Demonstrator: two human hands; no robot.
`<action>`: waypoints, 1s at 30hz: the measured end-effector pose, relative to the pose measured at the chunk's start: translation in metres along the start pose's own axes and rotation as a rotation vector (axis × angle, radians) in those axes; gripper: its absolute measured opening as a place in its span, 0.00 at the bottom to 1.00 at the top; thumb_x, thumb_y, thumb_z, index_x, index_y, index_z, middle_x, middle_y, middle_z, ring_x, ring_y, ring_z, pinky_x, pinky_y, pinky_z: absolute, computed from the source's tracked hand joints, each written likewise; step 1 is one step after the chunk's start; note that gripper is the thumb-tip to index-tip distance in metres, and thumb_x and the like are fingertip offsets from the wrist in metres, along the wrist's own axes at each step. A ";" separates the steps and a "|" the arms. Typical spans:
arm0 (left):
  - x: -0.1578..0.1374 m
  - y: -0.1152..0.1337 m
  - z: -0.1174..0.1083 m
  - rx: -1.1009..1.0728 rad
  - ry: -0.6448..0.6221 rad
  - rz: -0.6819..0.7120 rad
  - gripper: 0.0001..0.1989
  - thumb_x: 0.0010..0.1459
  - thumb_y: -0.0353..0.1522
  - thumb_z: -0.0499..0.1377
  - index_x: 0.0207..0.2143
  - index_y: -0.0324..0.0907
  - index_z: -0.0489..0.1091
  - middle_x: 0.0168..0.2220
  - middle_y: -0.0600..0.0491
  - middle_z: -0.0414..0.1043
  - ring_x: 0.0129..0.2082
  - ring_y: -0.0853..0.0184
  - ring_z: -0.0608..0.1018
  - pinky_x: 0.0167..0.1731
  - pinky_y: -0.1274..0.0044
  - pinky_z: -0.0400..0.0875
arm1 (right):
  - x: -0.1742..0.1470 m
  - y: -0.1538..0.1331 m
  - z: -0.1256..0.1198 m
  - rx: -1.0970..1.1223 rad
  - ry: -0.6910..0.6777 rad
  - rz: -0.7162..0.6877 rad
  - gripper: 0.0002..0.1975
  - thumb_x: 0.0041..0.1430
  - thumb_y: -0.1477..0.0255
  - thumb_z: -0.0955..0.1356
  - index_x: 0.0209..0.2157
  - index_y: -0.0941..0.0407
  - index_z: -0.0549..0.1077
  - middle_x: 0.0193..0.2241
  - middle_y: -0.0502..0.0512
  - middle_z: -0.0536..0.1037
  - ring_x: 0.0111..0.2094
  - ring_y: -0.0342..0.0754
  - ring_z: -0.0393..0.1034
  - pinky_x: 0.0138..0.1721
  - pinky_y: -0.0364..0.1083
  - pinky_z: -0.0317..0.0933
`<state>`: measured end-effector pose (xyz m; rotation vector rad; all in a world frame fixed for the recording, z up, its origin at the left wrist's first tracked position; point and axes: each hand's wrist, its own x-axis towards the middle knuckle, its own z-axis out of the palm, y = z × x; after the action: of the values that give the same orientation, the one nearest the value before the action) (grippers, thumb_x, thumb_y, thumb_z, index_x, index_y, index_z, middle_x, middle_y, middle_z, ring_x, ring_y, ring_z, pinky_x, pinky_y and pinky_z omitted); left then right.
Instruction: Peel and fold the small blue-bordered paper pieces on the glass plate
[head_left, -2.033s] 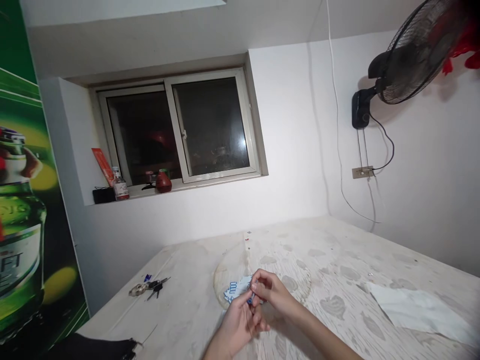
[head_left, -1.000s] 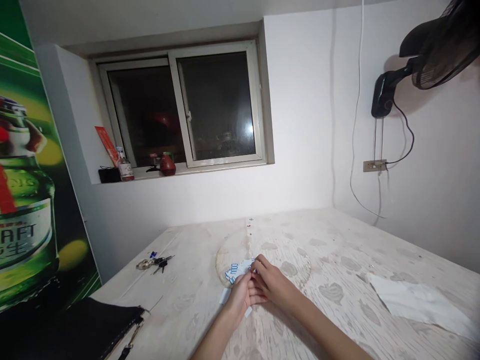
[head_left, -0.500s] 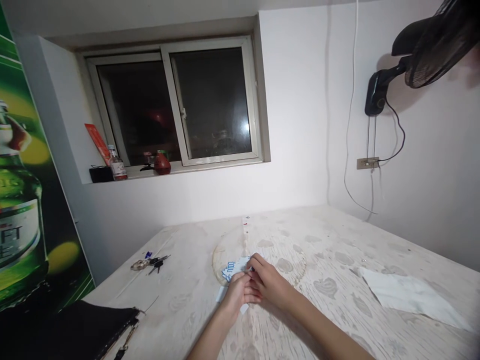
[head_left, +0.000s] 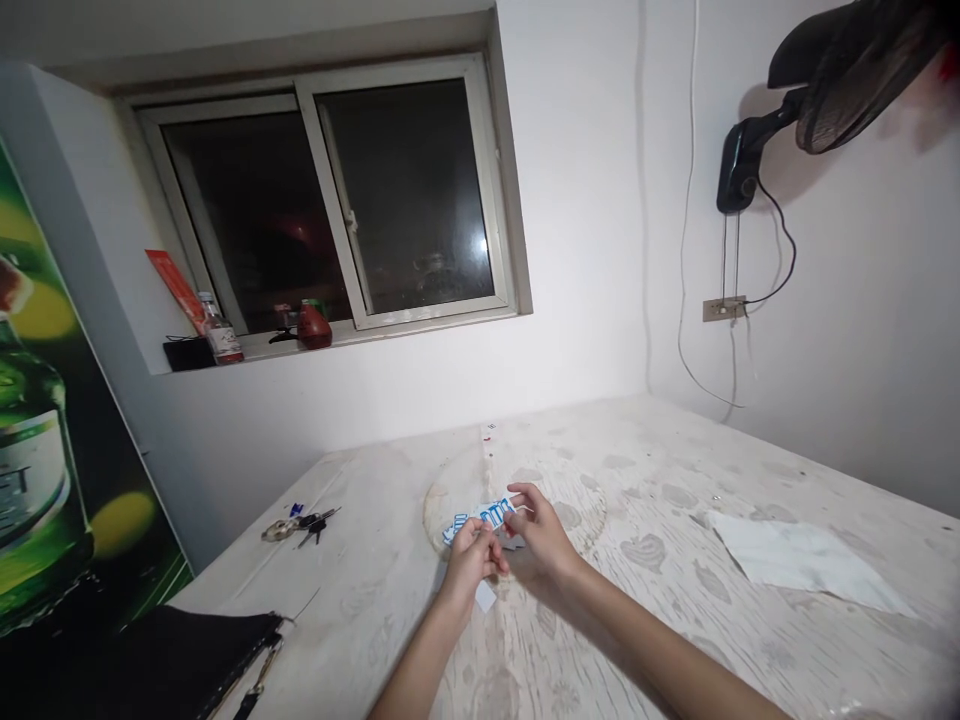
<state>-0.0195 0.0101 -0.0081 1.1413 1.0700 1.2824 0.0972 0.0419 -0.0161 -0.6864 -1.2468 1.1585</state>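
Both hands meet over the pale patterned tabletop (head_left: pixel 390 590), near the round ring mark on its surface. A flat white piece with blue outlined print (head_left: pixel 495 513), paper or a sticker, sits between them. My left hand (head_left: pixel 474 560) is closed, its thumb and fingers pinching the lower edge of the piece. At the right end, the thumb and a finger of my right hand (head_left: pixel 541 530) close on it, while the index finger is raised. A small plain white slip (head_left: pixel 485 597) lies just below my left hand. More blue-printed white material shows behind the left fingertips.
Keys (head_left: pixel 315 524) lie on the table's left side, beyond a black bag (head_left: pixel 142 660) at the near left. A white cloth or tissue (head_left: pixel 802 560) lies on the right. Bottles (head_left: pixel 222 335) stand on the windowsill. A black fan (head_left: pixel 847 90) hangs from the wall.
My hands have moved slightly apart, and more of the blue-printed piece shows between them. My right index finger has lifted. The view has tilted and shifted a little.
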 end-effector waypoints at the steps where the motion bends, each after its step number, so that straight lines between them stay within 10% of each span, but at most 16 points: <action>1: 0.000 0.000 0.000 0.000 -0.022 -0.019 0.19 0.44 0.45 0.60 0.26 0.42 0.55 0.16 0.60 0.62 0.14 0.73 0.68 0.18 0.80 0.61 | 0.001 -0.001 -0.001 0.000 0.011 0.001 0.16 0.45 0.73 0.64 0.39 0.58 0.63 0.27 0.48 0.68 0.22 0.41 0.64 0.28 0.44 0.60; 19: -0.008 -0.002 0.014 -0.057 -0.224 -0.205 0.07 0.54 0.32 0.54 0.34 0.39 0.59 0.21 0.51 0.69 0.21 0.66 0.74 0.23 0.74 0.68 | 0.001 -0.001 -0.012 -0.391 -0.149 -0.087 0.13 0.49 0.78 0.60 0.34 0.58 0.73 0.26 0.50 0.72 0.25 0.41 0.63 0.29 0.41 0.58; 25: 0.003 0.006 0.007 -0.347 -0.002 -0.137 0.02 0.57 0.26 0.50 0.32 0.36 0.61 0.21 0.54 0.65 0.17 0.74 0.68 0.20 0.81 0.65 | 0.008 -0.003 -0.022 -0.620 -0.066 -0.104 0.13 0.55 0.76 0.59 0.40 0.60 0.70 0.33 0.55 0.73 0.33 0.44 0.66 0.37 0.43 0.58; 30: 0.012 0.017 -0.007 -0.487 0.235 -0.135 0.04 0.58 0.24 0.48 0.32 0.36 0.61 0.21 0.54 0.63 0.16 0.76 0.66 0.21 0.81 0.66 | 0.004 0.000 -0.029 -1.058 -0.264 -0.153 0.14 0.51 0.80 0.62 0.39 0.61 0.71 0.42 0.61 0.71 0.44 0.50 0.62 0.44 0.45 0.54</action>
<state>-0.0284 0.0214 0.0080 0.5542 0.9126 1.4890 0.1245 0.0510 -0.0216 -1.1896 -2.1100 0.3893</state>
